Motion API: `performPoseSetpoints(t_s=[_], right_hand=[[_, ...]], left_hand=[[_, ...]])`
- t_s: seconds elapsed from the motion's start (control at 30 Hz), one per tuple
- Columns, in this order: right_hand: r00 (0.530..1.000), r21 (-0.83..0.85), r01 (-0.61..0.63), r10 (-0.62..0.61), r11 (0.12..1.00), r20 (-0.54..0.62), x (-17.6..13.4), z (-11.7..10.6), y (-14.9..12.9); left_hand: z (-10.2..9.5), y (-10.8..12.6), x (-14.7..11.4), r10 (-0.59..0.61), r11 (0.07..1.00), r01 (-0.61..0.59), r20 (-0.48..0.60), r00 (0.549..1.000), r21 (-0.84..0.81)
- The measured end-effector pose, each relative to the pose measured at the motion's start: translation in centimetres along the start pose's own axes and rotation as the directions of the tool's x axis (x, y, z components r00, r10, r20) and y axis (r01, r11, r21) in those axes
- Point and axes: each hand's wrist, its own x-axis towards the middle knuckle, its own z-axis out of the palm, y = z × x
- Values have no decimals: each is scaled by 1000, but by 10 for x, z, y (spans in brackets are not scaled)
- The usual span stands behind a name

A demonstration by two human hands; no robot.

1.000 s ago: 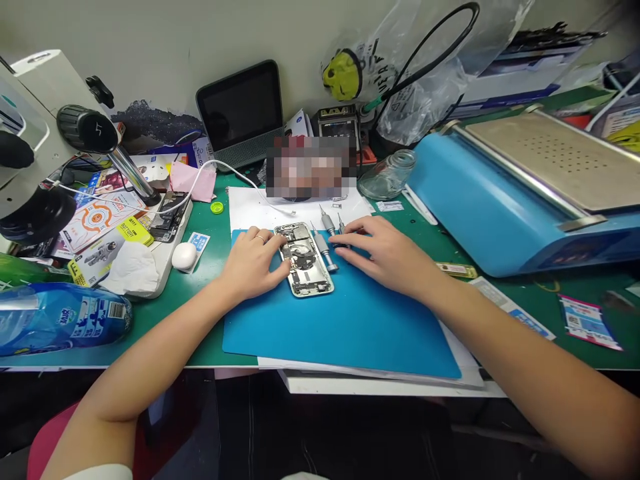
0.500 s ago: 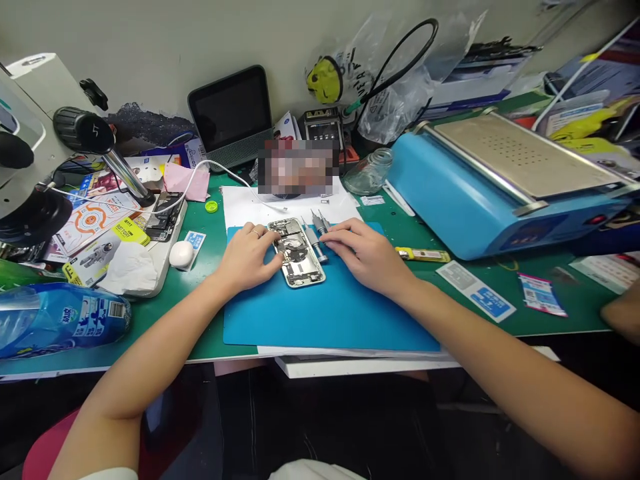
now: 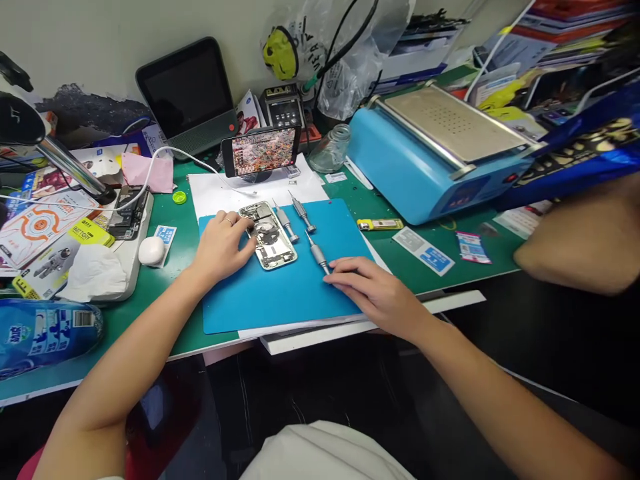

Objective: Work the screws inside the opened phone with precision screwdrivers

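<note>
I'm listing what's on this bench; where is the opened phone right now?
In the head view, the opened phone lies slightly left of centre on the blue mat, between the left hand and the nearest screwdriver.

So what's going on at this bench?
A person has both hands over a blue mat. The left hand rests at the edge of an opened phone, its inner parts showing. The right hand pinches the near end of a gray screwdriver. Two more screwdrivers lie beyond it, to the right of the phone. Another phone stands behind, its screen lit.
</note>
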Motion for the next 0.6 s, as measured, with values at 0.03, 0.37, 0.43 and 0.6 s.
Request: performPoseSetpoints(t_s=[0.03, 0.37, 0.43, 0.6], right_hand=[[1000, -11, -7, 7, 1000, 8, -4, 0, -3], [995, -57, -88, 85, 994, -57, -13, 11, -13], [992, -36, -119, 116, 992, -55, -12, 10, -14], [983, 38, -181, 181, 983, -3, -8, 4, -15]], left_hand=[[0, 0, 1, 2, 1000, -2, 0, 1000, 3], [1, -3, 2, -59, 997, 58, -18, 998, -41], [0, -3, 2, -93, 992, 87, -58, 994, -95], [-1, -3, 3, -102, 982, 81, -120, 988, -168]])
